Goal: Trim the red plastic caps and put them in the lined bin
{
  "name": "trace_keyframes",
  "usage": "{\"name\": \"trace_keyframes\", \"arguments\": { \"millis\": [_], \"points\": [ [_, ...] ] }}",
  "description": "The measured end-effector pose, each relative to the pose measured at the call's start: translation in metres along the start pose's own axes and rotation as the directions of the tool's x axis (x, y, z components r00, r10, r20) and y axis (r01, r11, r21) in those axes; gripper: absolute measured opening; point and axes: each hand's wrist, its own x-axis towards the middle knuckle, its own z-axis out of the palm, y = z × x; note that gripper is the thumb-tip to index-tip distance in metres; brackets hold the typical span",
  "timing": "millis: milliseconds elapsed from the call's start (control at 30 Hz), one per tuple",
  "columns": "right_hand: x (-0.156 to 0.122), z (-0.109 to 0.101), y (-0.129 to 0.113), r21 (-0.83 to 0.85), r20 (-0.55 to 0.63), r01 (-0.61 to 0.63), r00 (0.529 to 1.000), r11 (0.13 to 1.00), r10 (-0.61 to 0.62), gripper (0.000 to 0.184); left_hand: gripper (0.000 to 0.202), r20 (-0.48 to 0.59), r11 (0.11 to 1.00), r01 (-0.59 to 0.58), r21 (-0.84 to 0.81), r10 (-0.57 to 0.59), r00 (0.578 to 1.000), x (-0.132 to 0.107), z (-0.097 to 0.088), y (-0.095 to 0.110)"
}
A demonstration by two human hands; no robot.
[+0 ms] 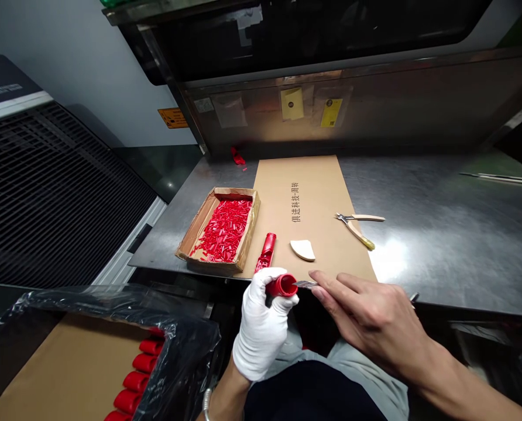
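In a white glove, my left hand (261,330) grips a red cylindrical plastic part (284,285), its round opening turned toward the right. My bare right hand (370,307) pinches a thin knife with a metal blade (304,285), whose tip meets the rim of that opening. Behind the left hand, another red part (266,251) with cut-outs lies on the cardboard sheet (307,199). A white quarter-round piece (303,249) rests on the sheet just beyond both hands.
A cardboard tray (249,242) of small red scraps stands left of the sheet. Side cutters (353,224) lie at its right edge, and thin metal tools (502,177) farther right. At lower left, a plastic-lined box (173,318) contains several red parts (136,381).
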Motion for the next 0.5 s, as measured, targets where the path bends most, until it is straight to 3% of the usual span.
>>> {"name": "trace_keyframes", "arguments": {
  "millis": [500],
  "points": [
    [-0.0017,0.0095,-0.0047,-0.014,0.015,-0.057,0.998,0.998,0.057,0.029,0.020,-0.122,0.999,0.019,0.037,-0.014,0.992,0.0030,0.0059,-0.0008]
  ]
}}
